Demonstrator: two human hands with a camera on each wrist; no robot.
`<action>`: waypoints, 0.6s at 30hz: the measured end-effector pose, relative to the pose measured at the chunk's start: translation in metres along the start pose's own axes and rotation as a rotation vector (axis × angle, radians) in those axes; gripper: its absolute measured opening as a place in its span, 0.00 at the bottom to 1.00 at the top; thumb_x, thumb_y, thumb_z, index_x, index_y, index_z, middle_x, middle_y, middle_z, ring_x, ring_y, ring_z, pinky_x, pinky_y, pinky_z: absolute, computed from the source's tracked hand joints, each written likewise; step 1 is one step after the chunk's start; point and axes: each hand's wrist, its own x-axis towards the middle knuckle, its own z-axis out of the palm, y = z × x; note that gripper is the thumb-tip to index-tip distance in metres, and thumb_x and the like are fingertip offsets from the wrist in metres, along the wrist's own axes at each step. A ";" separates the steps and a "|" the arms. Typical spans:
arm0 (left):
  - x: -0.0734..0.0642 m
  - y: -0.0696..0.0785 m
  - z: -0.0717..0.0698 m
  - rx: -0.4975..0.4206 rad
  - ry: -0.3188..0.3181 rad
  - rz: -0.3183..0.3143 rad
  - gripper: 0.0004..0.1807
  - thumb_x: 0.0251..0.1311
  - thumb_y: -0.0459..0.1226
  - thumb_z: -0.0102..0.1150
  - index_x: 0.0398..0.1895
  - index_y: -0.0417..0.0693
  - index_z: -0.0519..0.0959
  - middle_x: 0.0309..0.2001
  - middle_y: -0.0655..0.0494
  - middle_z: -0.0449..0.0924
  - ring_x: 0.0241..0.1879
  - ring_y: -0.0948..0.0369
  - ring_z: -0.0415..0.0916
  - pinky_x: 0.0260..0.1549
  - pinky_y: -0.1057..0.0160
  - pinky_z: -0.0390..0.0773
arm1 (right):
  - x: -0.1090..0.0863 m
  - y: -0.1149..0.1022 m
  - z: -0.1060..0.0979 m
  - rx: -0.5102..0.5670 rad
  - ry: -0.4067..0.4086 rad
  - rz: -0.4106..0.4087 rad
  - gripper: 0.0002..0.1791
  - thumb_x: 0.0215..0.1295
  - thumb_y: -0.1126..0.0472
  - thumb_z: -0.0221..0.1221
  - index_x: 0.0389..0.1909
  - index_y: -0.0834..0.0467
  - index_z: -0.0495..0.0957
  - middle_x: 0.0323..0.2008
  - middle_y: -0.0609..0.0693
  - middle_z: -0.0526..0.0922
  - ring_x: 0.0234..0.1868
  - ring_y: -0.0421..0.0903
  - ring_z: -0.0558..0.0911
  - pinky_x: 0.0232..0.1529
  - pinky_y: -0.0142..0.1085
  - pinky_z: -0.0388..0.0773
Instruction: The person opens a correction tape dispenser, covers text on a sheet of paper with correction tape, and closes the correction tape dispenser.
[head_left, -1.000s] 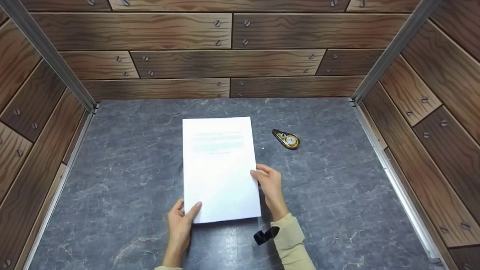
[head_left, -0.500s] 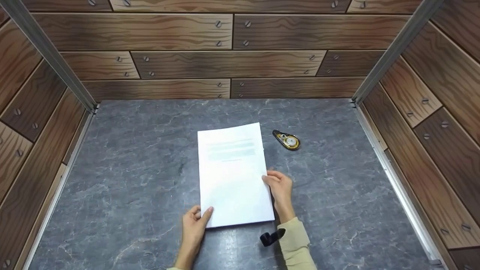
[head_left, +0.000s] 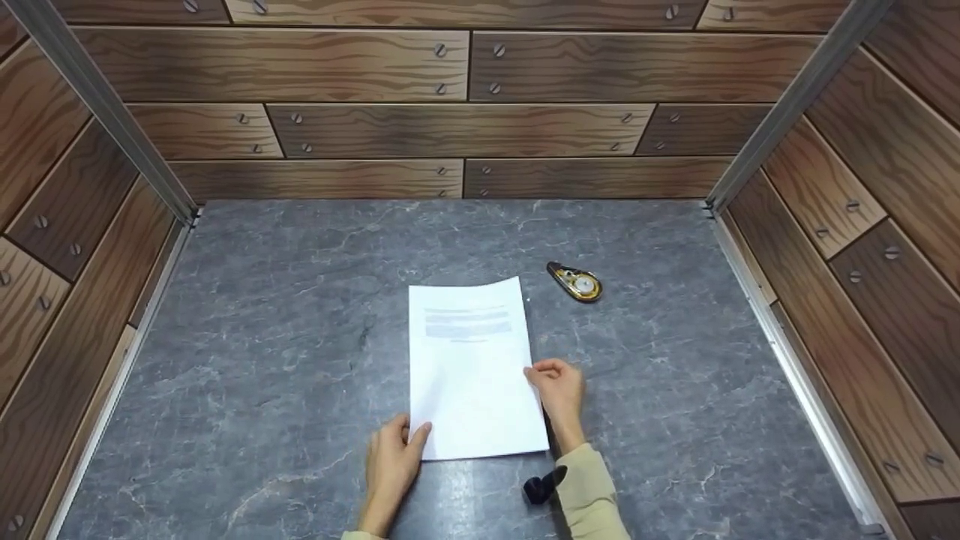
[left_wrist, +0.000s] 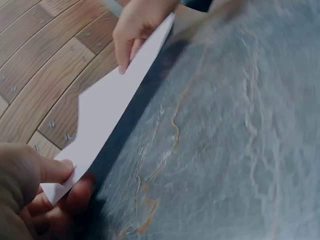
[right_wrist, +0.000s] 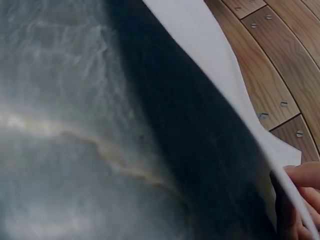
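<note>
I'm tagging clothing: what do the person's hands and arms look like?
The left hand and right hand are ungloved. The right sleeve is pale beige, with a black attachment at its cuff; the left sleeve, barely visible, is beige.

From the head, looks forward and down, set high and well back, taking in the grey tabletop (head_left: 262, 337), plank-patterned walls (head_left: 480, 127), paper (head_left: 472, 397), left hand (head_left: 394, 454) and right hand (head_left: 559, 390) — widest of the three. From the left wrist, looks across toward the right hand, close to the paper and strongly tilted, with the left hand at lower left and planks at upper left. From the right wrist, looks just as near and slanted, with tabletop at left, planks at upper right and the right hand cut off at lower right. Shares paper, tabletop and right hand across all views — and the left hand between head and left wrist.
</note>
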 end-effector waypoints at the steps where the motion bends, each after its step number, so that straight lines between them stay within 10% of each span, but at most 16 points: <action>1: 0.000 0.001 -0.001 0.065 0.015 0.014 0.17 0.57 0.36 0.70 0.18 0.47 0.71 0.11 0.64 0.60 0.11 0.67 0.55 0.11 0.68 0.55 | 0.000 0.001 0.000 -0.020 -0.006 -0.005 0.06 0.54 0.68 0.70 0.25 0.64 0.83 0.20 0.51 0.82 0.20 0.43 0.77 0.23 0.31 0.72; 13: 0.000 0.002 -0.008 0.343 0.047 -0.015 0.25 0.49 0.50 0.76 0.18 0.51 0.66 0.13 0.59 0.63 0.13 0.60 0.61 0.13 0.63 0.56 | 0.000 0.007 0.000 -0.191 -0.016 -0.080 0.09 0.55 0.60 0.72 0.26 0.59 0.82 0.19 0.48 0.79 0.21 0.44 0.75 0.23 0.35 0.71; 18: 0.002 -0.008 -0.006 0.393 0.158 0.209 0.24 0.41 0.49 0.81 0.27 0.49 0.73 0.22 0.56 0.72 0.21 0.57 0.66 0.17 0.60 0.66 | 0.001 0.008 0.000 -0.221 -0.009 -0.122 0.09 0.54 0.60 0.73 0.25 0.58 0.82 0.17 0.47 0.77 0.19 0.43 0.73 0.21 0.33 0.69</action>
